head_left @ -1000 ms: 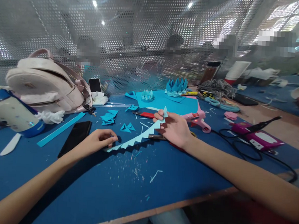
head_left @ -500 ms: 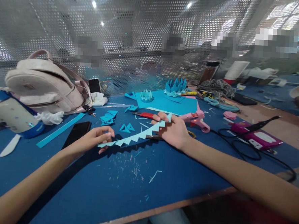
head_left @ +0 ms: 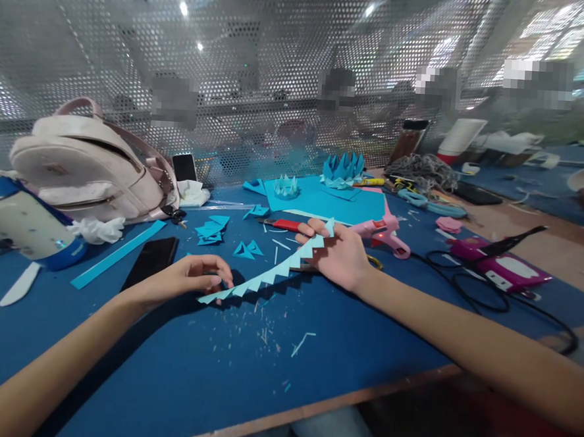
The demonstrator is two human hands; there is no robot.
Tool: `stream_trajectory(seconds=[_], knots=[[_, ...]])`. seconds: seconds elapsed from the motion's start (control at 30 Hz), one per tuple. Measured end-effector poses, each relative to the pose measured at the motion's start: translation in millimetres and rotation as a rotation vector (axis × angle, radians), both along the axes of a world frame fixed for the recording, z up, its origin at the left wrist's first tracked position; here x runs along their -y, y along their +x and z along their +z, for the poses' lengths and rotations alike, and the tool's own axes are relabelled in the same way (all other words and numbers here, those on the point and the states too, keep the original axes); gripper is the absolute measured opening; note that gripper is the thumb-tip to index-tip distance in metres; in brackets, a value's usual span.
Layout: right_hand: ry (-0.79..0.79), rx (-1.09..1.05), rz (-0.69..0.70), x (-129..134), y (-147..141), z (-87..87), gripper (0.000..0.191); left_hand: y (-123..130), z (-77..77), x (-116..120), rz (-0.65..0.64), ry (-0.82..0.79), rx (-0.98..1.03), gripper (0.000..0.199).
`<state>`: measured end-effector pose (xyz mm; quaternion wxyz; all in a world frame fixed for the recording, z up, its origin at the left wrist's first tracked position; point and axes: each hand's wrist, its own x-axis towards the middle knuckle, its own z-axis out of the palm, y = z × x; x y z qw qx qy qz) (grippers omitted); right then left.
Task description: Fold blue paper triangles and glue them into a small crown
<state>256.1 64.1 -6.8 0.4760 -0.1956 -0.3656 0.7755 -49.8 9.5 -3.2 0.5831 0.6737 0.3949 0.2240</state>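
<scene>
A pale blue zigzag paper strip [head_left: 268, 276] curves between my two hands above the blue table. My right hand [head_left: 342, 258] is closed on its upper right end, palm facing up. My left hand [head_left: 202, 275] is at the lower left end with loosely curled fingers and the thumb apart; its fingertips are against or just behind the strip. Folded blue paper pieces [head_left: 212, 230] lie beyond my left hand, with two small folded triangles [head_left: 248, 249] nearby. Just past my right hand are a red cutter [head_left: 284, 225] and a pink glue gun [head_left: 385, 234].
Two blue paper crowns [head_left: 343, 170] stand on blue sheets at the back. A phone [head_left: 151, 259], a blue strip [head_left: 116, 254], a bottle [head_left: 29, 222] and a backpack [head_left: 87, 166] are at left. A purple power strip [head_left: 504, 268] with black cable lies at right. Paper scraps litter the front.
My left hand has shifted slightly right, and its fingers have loosened around the strip. The strip's left end has dropped and moved a little right. My right hand has stayed nearly still.
</scene>
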Motion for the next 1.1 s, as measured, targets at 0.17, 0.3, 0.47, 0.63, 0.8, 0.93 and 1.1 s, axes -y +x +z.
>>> stream_trajectory(seconds=[0.17, 0.3, 0.47, 0.63, 0.8, 0.93, 1.1], knots=[[-0.023, -0.021, 0.005, 0.3, 0.2, 0.4, 0.019, 2.6, 2.6, 3.4, -0.034, -0.079, 0.023, 0.027], [-0.040, -0.036, 0.012, -0.3, 0.7, 0.3, 0.016, -6.2, -0.7, 0.2, -0.031, -0.163, 0.095, 0.032], [-0.057, -0.040, 0.003, -1.3, 1.7, -1.6, 0.011, -18.8, -7.1, -2.9, 0.124, -0.145, 0.337, 0.035], [-0.063, -0.025, -0.030, -4.4, 3.1, -6.9, 0.012, -16.8, -8.6, -1.4, 0.293, -0.097, 0.525, 0.032], [-0.045, 0.007, -0.002, -4.7, 1.3, -9.6, 0.013, -9.1, -12.1, -2.8, 0.380, -0.072, 0.642, 0.034], [-0.025, 0.079, 0.089, -0.3, -3.3, -8.4, 0.012, -3.8, -12.6, 0.0, 0.385, -0.072, 0.681, 0.032], [0.019, 0.191, 0.196, 6.6, -9.7, -10.2, 0.027, 8.4, -6.2, 9.8, 0.304, -0.083, 0.642, 0.033]])
